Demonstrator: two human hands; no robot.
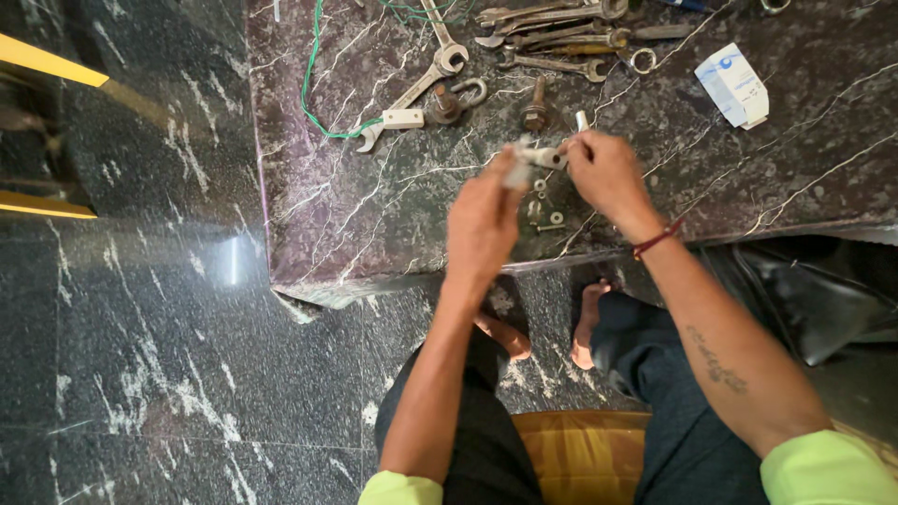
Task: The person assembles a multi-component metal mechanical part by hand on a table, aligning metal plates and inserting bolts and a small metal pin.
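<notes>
Left hand (482, 220): fingers closed on pale fitting (535, 156)
Right hand (606, 173): fingers pinching fitting's other end
Below: washers (552, 220) on marble surface (374, 215)
Beyond: spanners (426, 79), bolts (536, 110)

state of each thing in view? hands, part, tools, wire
left hand: closed on small metal part
right hand: pinching the part's other end
open-end wrench: lying flat on stone slab, untouched
green wire: loose, curved
white packet: lying flat
</notes>
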